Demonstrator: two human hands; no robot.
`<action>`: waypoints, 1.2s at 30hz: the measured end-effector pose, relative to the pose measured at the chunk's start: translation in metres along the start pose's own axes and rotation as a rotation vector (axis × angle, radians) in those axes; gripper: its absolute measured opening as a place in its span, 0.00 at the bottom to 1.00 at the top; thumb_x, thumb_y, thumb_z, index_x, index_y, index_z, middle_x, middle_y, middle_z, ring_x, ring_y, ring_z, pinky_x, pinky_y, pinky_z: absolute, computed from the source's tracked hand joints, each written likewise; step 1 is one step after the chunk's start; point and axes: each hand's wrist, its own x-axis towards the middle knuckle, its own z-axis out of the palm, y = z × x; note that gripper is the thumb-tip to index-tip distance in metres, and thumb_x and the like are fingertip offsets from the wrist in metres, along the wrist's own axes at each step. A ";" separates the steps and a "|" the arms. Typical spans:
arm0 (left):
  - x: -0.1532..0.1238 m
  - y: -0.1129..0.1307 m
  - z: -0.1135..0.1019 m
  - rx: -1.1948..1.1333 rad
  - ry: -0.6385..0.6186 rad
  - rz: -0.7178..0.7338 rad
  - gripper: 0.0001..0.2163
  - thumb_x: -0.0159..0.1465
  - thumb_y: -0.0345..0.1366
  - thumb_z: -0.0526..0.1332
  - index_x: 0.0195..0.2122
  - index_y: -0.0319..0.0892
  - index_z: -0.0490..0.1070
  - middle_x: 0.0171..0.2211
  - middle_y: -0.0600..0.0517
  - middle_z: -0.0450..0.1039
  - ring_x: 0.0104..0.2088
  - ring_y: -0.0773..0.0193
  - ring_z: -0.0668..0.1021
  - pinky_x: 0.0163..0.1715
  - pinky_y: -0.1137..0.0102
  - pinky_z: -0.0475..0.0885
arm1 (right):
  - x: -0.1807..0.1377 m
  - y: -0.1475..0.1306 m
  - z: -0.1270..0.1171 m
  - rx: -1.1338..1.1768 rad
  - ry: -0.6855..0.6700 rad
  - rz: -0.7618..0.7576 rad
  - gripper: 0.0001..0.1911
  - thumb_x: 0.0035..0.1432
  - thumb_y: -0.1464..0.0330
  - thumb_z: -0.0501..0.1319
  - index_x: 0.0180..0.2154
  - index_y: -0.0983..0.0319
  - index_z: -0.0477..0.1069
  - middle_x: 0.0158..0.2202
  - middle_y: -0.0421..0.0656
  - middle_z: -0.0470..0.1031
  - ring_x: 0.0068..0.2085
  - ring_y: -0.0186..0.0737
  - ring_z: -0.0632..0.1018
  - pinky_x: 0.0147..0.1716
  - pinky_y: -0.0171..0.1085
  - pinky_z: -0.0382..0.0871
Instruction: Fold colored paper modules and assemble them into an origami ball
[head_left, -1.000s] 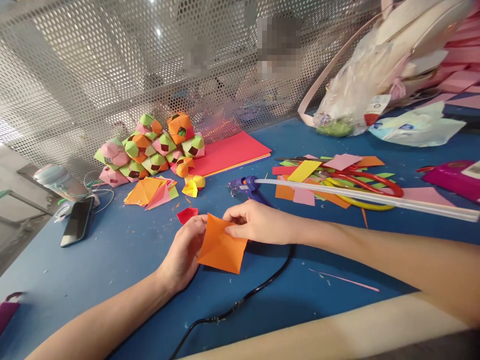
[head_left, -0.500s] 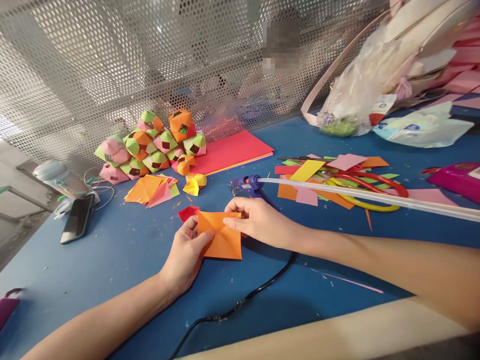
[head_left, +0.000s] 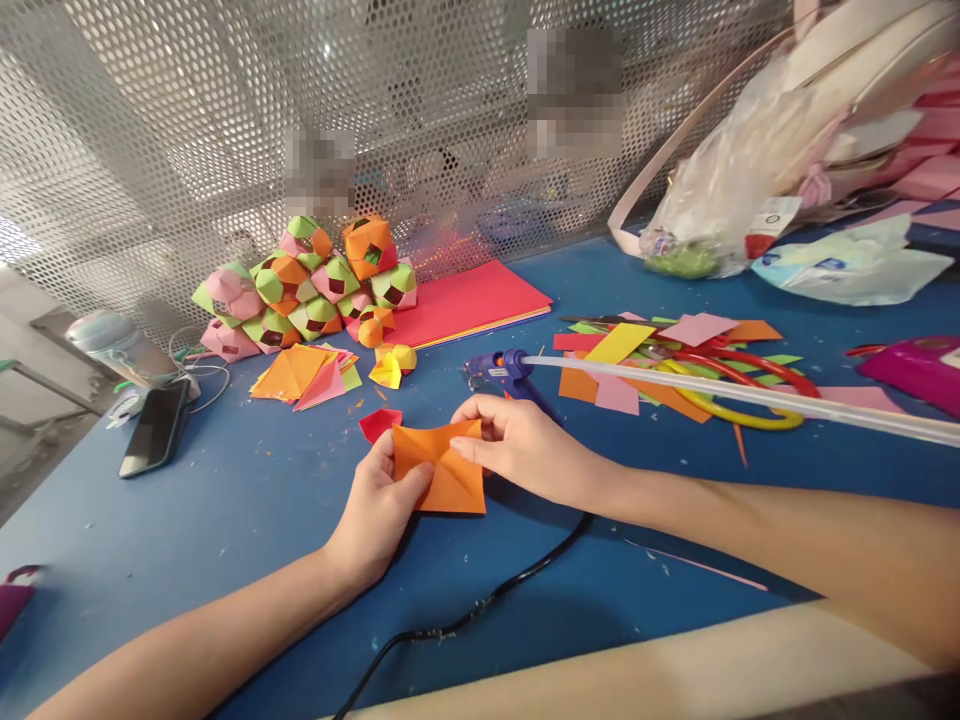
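Observation:
Both of my hands hold a creased orange paper square (head_left: 444,470) low over the blue table (head_left: 247,500). My left hand (head_left: 379,515) pinches its left edge with thumb on top. My right hand (head_left: 517,445) grips its upper right edge, fingers closed on it. A small red paper piece (head_left: 379,423) lies just behind the square. A blue glue gun (head_left: 504,368) with a long clear stick (head_left: 750,398) lies behind my right hand.
Folded paper balls (head_left: 315,290) are piled by the perforated metal screen, with loose squares (head_left: 300,372), a red paper stack (head_left: 469,300), a phone (head_left: 156,440) and a bottle (head_left: 120,347) at left. Scraps and scissors (head_left: 720,385) lie at right, bags behind. A black cord (head_left: 480,610) crosses the front.
The orange square has turned from a diamond tilt to lie nearly level and has been lifted slightly away from me. Both hands kept hold of it.

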 end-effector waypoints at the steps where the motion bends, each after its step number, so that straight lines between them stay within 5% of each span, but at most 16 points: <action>1: 0.000 0.000 0.000 0.026 0.005 0.010 0.08 0.59 0.33 0.60 0.40 0.42 0.67 0.36 0.53 0.73 0.37 0.63 0.74 0.40 0.70 0.68 | -0.001 0.000 0.000 -0.026 0.017 -0.012 0.03 0.53 0.69 0.58 0.32 0.62 0.66 0.22 0.34 0.62 0.24 0.31 0.65 0.24 0.32 0.59; 9: -0.001 0.002 -0.001 0.169 0.038 0.037 0.06 0.58 0.34 0.60 0.37 0.42 0.67 0.32 0.53 0.70 0.34 0.64 0.72 0.36 0.72 0.67 | -0.005 0.000 0.002 -0.088 0.028 -0.065 0.02 0.53 0.70 0.57 0.33 0.61 0.66 0.24 0.35 0.65 0.25 0.31 0.66 0.25 0.33 0.60; 20: 0.000 0.000 -0.003 0.149 0.076 0.024 0.09 0.57 0.34 0.61 0.39 0.44 0.70 0.32 0.54 0.71 0.33 0.65 0.71 0.34 0.74 0.66 | -0.003 0.001 0.002 0.167 0.032 0.004 0.05 0.54 0.67 0.58 0.31 0.61 0.63 0.24 0.35 0.64 0.26 0.31 0.67 0.25 0.32 0.61; 28: -0.005 0.005 -0.003 0.118 0.014 0.013 0.11 0.61 0.41 0.58 0.43 0.44 0.73 0.39 0.51 0.72 0.40 0.61 0.72 0.43 0.70 0.65 | -0.006 -0.006 0.004 0.184 0.049 -0.049 0.05 0.53 0.68 0.60 0.33 0.60 0.66 0.27 0.36 0.68 0.28 0.31 0.70 0.28 0.33 0.65; 36: -0.009 0.008 0.002 0.225 -0.013 0.036 0.11 0.59 0.43 0.60 0.38 0.43 0.73 0.30 0.53 0.70 0.31 0.65 0.69 0.33 0.74 0.65 | -0.009 -0.014 0.002 0.156 0.043 -0.018 0.07 0.51 0.67 0.62 0.26 0.61 0.65 0.24 0.36 0.68 0.26 0.31 0.70 0.25 0.32 0.66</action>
